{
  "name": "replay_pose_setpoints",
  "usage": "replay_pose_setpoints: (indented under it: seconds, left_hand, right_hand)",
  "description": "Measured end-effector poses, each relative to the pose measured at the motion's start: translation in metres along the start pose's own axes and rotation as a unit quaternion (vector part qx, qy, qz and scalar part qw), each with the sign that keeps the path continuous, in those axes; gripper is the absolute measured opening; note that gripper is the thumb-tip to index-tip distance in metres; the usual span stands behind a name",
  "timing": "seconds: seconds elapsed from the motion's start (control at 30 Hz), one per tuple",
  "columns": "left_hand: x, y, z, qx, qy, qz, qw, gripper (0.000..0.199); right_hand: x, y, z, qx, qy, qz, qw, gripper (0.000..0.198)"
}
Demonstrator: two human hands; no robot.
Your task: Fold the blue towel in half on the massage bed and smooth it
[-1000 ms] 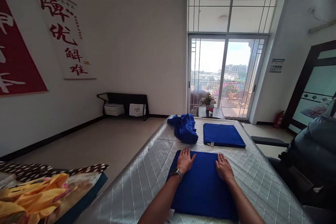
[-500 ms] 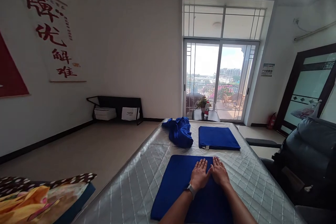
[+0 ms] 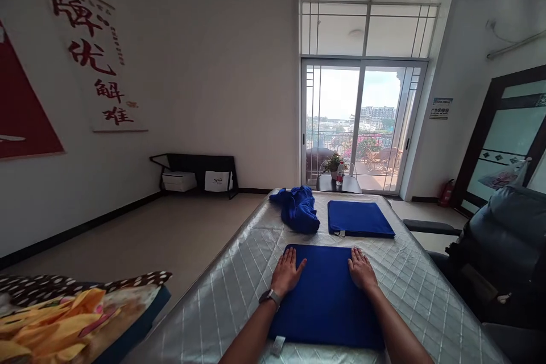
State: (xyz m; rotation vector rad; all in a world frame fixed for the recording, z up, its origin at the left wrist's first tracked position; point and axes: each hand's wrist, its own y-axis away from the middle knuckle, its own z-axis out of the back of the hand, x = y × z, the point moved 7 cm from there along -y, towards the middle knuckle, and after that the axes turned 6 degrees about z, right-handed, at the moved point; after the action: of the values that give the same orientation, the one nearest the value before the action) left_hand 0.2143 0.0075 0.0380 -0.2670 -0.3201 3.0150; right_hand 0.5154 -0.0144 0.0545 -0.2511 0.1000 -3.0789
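Observation:
A blue folded cloth [image 3: 326, 301] lies flat on the silver quilted table cover [image 3: 213, 301] in front of me. My left hand [image 3: 286, 273], with a watch on the wrist, rests flat on its far left corner, fingers stretched out. At the far right corner, my right hand [image 3: 362, 268] presses flat along the edge, fingers straight and thumb apart. A white tag [image 3: 278, 345] sticks out at the cloth's near left corner. Beyond it are a second folded blue cloth [image 3: 362, 218] on the right and a crumpled blue cloth [image 3: 297, 210] on the left.
A dark armchair [image 3: 507, 239] stands along the right side. At the lower left lies patterned bedding [image 3: 77, 318]. A small table with a plant [image 3: 333, 164] and a bottle [image 3: 340, 173] stands past the far edge, before glass sliding doors [image 3: 333, 119].
My hands have moved apart from the middle of the cloth's far edge, the left one out to the left corner. The cloth's near edge and tag now show. The view has shifted slightly.

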Motion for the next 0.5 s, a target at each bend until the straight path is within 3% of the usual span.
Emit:
replay_pose_setpoints:
  seconds: [0.23, 0.5]
  left_hand:
    - [-0.007, 0.005, 0.013, -0.017, 0.022, 0.012, 1.0, 0.084]
    - [-0.005, 0.005, 0.01, -0.018, 0.004, 0.011, 1.0, 0.079]
  right_hand:
    - [0.008, 0.012, 0.013, -0.024, 0.02, 0.007, 0.999, 0.064]
    - [0.005, 0.045, -0.012, 0.002, 0.006, 0.013, 1.0, 0.067]
